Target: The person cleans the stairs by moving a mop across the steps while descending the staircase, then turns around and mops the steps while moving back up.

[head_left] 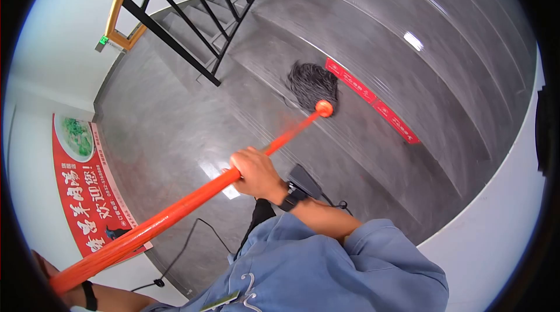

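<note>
A mop with an orange-red handle [169, 213] runs from the lower left up toward the stairs. Its dark grey string head [312, 84] rests on a low grey step, beside a red strip with white writing [373, 99] along the step above. My right hand [256, 173] is closed round the middle of the handle, a dark watch on its wrist. Down at the left edge, my left hand [45, 268] grips the handle's upper end, partly lost in the dark rim of the view.
Curved grey stairs [426, 73] rise to the upper right. A black metal railing [192, 26] with a wooden handrail [121, 6] stands at the upper left. A red poster [87, 195] covers the left wall. A dark cable [184, 248] hangs beside my blue top [326, 265].
</note>
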`<action>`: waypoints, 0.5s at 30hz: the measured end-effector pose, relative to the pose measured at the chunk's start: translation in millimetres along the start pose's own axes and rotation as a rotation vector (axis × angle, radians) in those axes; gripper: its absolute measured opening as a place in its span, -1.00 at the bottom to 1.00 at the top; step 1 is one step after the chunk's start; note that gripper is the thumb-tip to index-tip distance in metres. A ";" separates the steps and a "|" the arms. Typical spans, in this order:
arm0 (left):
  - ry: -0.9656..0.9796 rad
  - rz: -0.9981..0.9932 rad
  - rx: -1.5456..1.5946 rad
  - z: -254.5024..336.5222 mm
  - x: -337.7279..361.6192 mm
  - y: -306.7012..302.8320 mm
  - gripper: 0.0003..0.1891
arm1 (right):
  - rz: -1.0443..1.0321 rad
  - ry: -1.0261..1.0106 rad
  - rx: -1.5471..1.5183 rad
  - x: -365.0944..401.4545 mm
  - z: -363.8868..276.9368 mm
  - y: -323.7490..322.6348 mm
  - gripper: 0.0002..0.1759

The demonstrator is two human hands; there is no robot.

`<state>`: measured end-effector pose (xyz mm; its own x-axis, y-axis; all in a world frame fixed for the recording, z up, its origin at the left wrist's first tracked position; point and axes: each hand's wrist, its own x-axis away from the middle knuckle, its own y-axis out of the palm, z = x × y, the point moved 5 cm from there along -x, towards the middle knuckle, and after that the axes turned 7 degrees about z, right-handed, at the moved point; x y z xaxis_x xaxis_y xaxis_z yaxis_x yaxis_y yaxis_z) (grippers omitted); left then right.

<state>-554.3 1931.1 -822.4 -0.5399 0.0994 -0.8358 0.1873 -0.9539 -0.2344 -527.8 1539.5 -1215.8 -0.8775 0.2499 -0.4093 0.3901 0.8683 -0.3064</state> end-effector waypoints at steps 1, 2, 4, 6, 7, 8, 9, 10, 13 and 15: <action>-0.066 -0.178 0.298 -1.1 -11.2 18.4 -0.46 | 0.006 0.012 0.005 16.1 -3.8 -15.4 -0.75; -0.105 -0.143 0.439 1.3 -18.8 30.4 -0.48 | -0.015 0.046 0.030 31.9 -4.5 -29.5 -0.75; -0.183 0.011 0.647 -10.9 -14.4 51.2 -0.52 | -0.028 0.087 0.060 63.2 -8.0 -58.8 -0.75; -0.276 0.170 0.821 -29.7 -4.1 81.6 -0.55 | -0.020 0.162 0.190 95.2 -8.2 -88.1 -0.68; -0.332 0.227 0.895 -40.0 5.6 104.3 -0.56 | -0.009 0.196 0.250 113.0 -4.1 -100.9 -0.67; -0.401 0.257 0.973 -50.7 18.0 133.4 -0.57 | 0.004 0.234 0.312 131.1 2.3 -113.9 -0.65; -0.432 0.097 1.041 -62.3 31.5 165.1 -0.49 | 0.013 0.293 0.362 149.1 11.5 -127.6 -0.65; -0.506 -0.126 1.157 -67.8 48.6 201.1 -0.46 | 0.023 0.357 0.416 169.7 22.9 -142.1 -0.65; -0.773 -0.491 1.336 -80.8 116.5 309.2 -0.58 | 0.170 0.433 0.652 238.5 62.1 -192.4 -0.66; -0.867 -0.640 1.363 -64.5 163.9 369.8 -0.78 | 0.236 0.515 0.778 291.2 91.0 -231.6 -0.68</action>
<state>-520.7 1612.9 -1078.1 -0.5790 0.7925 -0.1914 -0.7367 -0.4080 0.5392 -848.4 1372.2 -1342.2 -0.6951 0.7002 -0.1628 0.4855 0.2902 -0.8247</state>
